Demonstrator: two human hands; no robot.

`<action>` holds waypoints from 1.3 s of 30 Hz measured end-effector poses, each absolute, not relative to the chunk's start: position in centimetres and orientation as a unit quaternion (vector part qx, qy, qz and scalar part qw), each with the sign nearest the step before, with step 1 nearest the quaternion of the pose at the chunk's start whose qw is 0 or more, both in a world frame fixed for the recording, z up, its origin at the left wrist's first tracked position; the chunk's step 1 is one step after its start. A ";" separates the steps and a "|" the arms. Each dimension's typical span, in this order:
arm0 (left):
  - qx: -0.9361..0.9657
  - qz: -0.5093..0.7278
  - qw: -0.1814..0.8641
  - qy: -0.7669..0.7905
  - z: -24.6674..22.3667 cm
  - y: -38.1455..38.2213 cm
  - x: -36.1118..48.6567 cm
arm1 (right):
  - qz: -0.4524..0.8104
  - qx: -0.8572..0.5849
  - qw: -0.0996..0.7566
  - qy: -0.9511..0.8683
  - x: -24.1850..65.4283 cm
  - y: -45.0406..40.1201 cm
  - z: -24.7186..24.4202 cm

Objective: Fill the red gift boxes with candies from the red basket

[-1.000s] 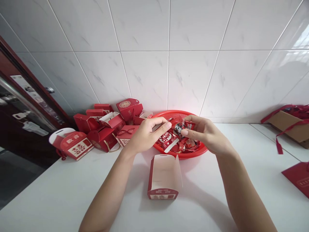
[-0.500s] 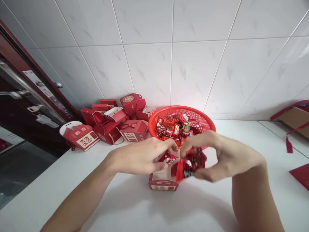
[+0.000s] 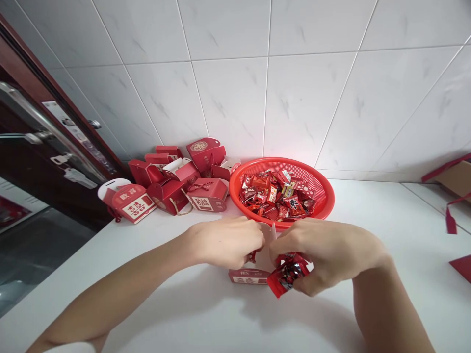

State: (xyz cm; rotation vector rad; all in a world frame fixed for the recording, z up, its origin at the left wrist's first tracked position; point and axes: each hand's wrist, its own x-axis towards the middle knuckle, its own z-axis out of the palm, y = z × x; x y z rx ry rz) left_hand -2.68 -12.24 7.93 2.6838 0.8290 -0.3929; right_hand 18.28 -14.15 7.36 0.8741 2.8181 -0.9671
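Note:
My right hand (image 3: 327,252) is closed around wrapped candy (image 3: 289,275) in shiny red and dark wrappers, at the right side of a small open red gift box (image 3: 249,278). The box stands on the white counter with its pale inside facing up; both hands partly hide it. Over its left side my left hand (image 3: 226,242) has its fingers curled in a pinch. A bit of red wrapper (image 3: 251,257) shows beneath those fingertips, mostly covered. Just behind the hands is a red plastic basket (image 3: 326,196) with many wrapped candies in it.
Several red gift boxes (image 3: 208,193), some with open tops, are heaped against the tiled wall (image 3: 228,103) at the left. A dark door (image 3: 44,162) with keys in its lock stands left of the counter. A cardboard box (image 3: 456,179) with red ribbon is at the right.
My left hand's fingers have closed over the box onto a red wrapper. My right hand has come slightly lower, still holding its candy. The view has shifted a little.

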 end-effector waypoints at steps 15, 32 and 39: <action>0.910 -0.230 0.130 0.319 6.6 -11.7 -0.8 | -0.293 0.323 0.039 0.899 18.0 -14.6 7.5; 0.781 0.314 0.372 0.392 7.1 -12.5 -5.9 | -0.434 0.327 -0.329 0.772 18.1 -12.4 7.4; 0.733 0.393 0.392 0.393 6.7 -12.3 -6.0 | -0.521 0.278 -0.348 0.728 18.3 -12.2 7.2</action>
